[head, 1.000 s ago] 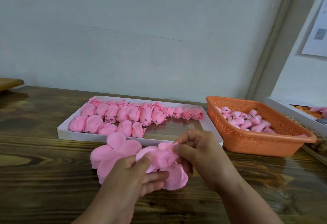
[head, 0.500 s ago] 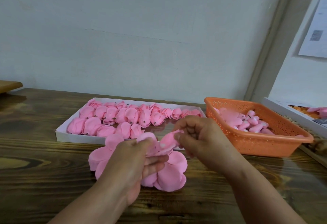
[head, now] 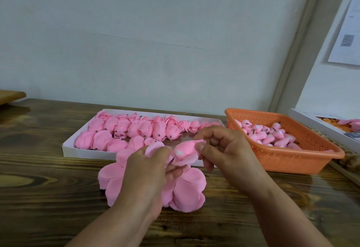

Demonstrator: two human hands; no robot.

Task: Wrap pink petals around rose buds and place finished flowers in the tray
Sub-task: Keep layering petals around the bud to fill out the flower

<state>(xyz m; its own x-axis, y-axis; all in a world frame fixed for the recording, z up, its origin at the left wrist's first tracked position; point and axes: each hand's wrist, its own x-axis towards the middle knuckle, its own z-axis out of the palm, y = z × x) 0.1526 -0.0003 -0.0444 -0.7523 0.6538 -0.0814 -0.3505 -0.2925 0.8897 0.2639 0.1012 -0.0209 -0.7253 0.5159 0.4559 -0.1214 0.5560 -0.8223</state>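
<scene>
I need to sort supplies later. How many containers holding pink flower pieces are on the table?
3: a white tray at centre-left with wrapped flowers, an orange basket to its right with buds, and a white box at the far right edge, mostly cut off by the frame.

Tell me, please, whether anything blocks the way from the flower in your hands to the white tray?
Nothing visible does. The flower is held just in front of the tray, whose right part looks unfilled behind the hands.

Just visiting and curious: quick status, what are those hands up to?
Left hand and right hand both pinch the bud amid pink petals. Tray part filled. Nothing blocking.
</scene>
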